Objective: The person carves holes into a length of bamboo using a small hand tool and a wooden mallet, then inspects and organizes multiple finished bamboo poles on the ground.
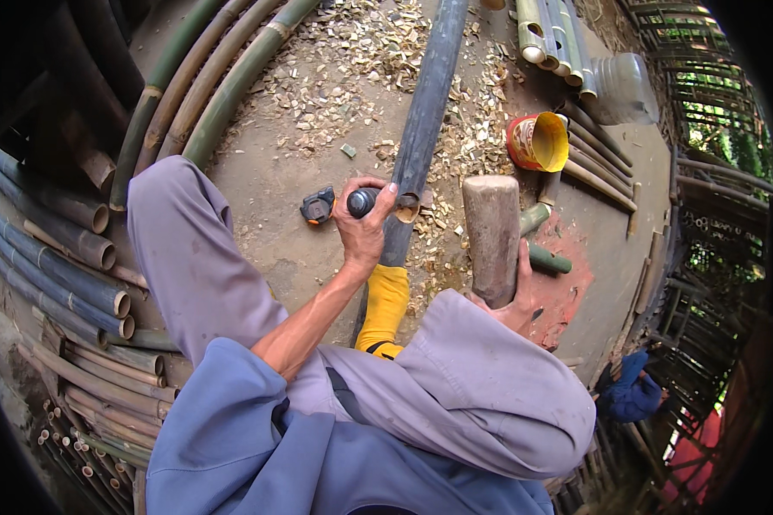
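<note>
- Pole (429, 94), dark bamboo, is lying lengthwise in front of the seated person; I'm using it as the landmark.
- Notch (408, 209) is showing pale cut wood in the pole's near part.
- Left hand (362, 227) is gripping the tool (362, 202) by its dark handle, just left of the pole. Handle is lying crosswise, pointing at the notch; can't tell if the tip is touching.
- Right hand (517, 300) is gripping the log (492, 232), a thick wooden piece, near its lower end, right of the pole and apart from it.
- Sock (386, 300), yellow, is covering a foot that's resting over the pole's near end.
- Tape measure (318, 206) is sitting left of the pole, near the left hand.
- Chips (343, 77) are littering the ground on both sides of the pole.
- Tin (538, 142), red and yellow, is lying tipped right of the pole, past the log.
- Green tube (550, 259) is lying right of the pole, beside the log.
- Another person (634, 390), in blue, is staying well right of the pole.
</note>
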A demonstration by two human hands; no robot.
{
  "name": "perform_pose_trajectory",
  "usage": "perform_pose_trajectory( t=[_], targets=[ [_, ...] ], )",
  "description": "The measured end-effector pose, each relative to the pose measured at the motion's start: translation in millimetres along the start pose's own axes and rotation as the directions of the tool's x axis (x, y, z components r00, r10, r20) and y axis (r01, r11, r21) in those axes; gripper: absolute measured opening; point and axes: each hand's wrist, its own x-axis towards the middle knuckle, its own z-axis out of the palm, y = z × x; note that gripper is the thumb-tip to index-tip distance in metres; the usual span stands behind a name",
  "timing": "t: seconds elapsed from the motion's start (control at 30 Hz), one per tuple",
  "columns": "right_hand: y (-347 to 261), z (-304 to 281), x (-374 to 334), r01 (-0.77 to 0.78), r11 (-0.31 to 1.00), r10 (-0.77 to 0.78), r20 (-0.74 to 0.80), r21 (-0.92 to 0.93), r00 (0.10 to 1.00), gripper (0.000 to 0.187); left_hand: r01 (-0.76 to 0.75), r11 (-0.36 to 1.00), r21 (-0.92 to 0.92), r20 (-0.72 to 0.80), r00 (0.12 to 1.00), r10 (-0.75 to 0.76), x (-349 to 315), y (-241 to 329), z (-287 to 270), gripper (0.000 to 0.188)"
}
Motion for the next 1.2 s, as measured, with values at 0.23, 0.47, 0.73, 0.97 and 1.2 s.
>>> perform_pose_trajectory(
  t=[0.23,0.47,0.73,0.97,1.2],
  targets=[
    [-36.2,-18.1,40.8,0.310,0.935,-0.290,0.130,-0.172,0.948,0.097,0.007,1.000,-0.030,0.001,1.000,-0.007,-2.8,-5.5,0.8,0.016],
    [-79.4,-12.9,79.6,0.611,0.787,-0.584,0.216,-0.084,0.783,0.096,-0.100,0.995,-0.022,-0.047,0.994,0.099,-5.0,-16.7,-5.2,0.016],
    [-139.1,6.8,121.6,0.861,0.340,-0.342,0.803,-0.378,0.488,0.095,-0.316,0.699,0.641,0.202,0.948,0.244,-13.9,-87.9,-40.5,0.050],
    [-117.6,6.6,124.9,0.840,0.477,-0.396,0.789,-0.261,0.470,0.096,-0.639,0.312,0.703,0.555,0.767,0.321,7.5,-122.3,-52.3,0.055],
    [-137.8,-9.4,109.4,0.747,0.646,-0.497,0.658,-0.154,0.566,0.099,-0.054,0.963,0.264,0.437,0.897,-0.069,-4.8,-89.8,-34.3,0.058]
  ],
)
